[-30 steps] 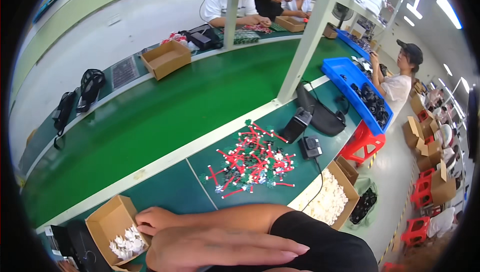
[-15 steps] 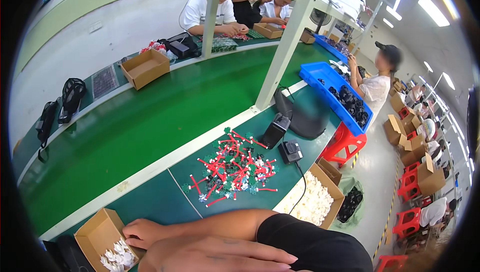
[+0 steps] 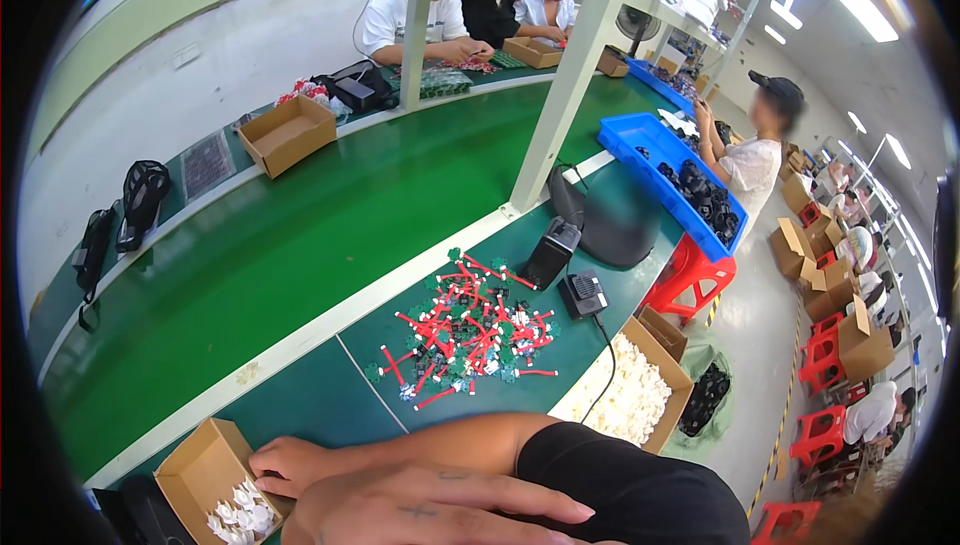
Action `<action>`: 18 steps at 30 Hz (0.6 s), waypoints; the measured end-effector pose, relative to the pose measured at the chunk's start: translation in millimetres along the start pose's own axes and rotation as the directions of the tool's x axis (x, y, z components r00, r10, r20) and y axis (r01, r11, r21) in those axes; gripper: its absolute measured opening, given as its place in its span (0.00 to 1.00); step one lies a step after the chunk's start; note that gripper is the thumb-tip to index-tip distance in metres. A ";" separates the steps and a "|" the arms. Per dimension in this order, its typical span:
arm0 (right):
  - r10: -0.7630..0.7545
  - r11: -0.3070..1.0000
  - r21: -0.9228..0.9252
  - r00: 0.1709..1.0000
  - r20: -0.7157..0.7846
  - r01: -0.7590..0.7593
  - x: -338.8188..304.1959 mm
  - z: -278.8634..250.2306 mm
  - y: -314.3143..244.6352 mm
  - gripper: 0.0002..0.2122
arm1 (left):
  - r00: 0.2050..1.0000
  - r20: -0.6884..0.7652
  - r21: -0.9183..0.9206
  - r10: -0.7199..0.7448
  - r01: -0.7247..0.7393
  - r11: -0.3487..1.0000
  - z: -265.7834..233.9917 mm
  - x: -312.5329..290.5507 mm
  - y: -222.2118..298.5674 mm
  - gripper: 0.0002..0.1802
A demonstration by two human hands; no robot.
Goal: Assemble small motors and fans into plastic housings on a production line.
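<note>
My right hand (image 3: 290, 465) reaches across to the left, its arm in a black sleeve. Its fingers curl over the near right rim of a small open cardboard box (image 3: 192, 465); their tips are partly hidden. White plastic pieces (image 3: 243, 515) lie in that box. In front of this forearm is my left hand (image 3: 440, 507), nearest the camera, palm down with fingers stretched to the right and nothing seen in it. Beyond the arms, a loose pile of red wires with white connectors and small green boards (image 3: 470, 330) covers part of the green tabletop.
A larger box of cream-coloured pieces (image 3: 635, 385) stands right. Behind the pile are a black adapter (image 3: 582, 295) and dark device (image 3: 552, 253). A blue tray (image 3: 650, 160) holds black parts beside a co-worker (image 3: 755, 155). A post (image 3: 575, 80) rises by the green conveyor (image 3: 290, 255).
The view has shifted slightly. My left hand's fingers have risen a little, showing more of the back of the hand. My right hand stays at the box rim.
</note>
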State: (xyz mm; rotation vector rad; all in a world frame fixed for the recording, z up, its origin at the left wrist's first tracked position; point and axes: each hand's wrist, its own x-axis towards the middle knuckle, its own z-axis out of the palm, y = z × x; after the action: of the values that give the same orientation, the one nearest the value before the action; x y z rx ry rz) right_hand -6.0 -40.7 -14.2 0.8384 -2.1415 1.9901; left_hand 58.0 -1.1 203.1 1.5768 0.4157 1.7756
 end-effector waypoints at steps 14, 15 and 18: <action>0.003 1.000 -0.001 1.000 0.010 -0.003 1.0 3.9 0.2 0.11 | 0.994 0.032 0.003 0.107 -0.108 0.994 -3.8 -2.7 -4.0 0.26; 0.008 1.000 -0.002 1.000 0.006 -0.008 -0.1 2.6 2.8 0.11 | 0.994 0.016 -0.016 0.107 -0.107 0.994 -2.8 -2.0 -3.9 0.28; 0.003 1.000 -0.012 1.000 -0.002 -0.003 -0.3 3.7 4.1 0.11 | 0.993 0.031 -0.032 0.113 -0.112 0.993 -6.7 -4.6 -6.7 0.31</action>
State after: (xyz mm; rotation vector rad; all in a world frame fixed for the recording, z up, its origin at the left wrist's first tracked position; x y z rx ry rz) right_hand -6.5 -44.1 -18.5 0.8313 -2.1524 1.9767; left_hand 53.5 1.8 194.0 1.6333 0.2882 1.8292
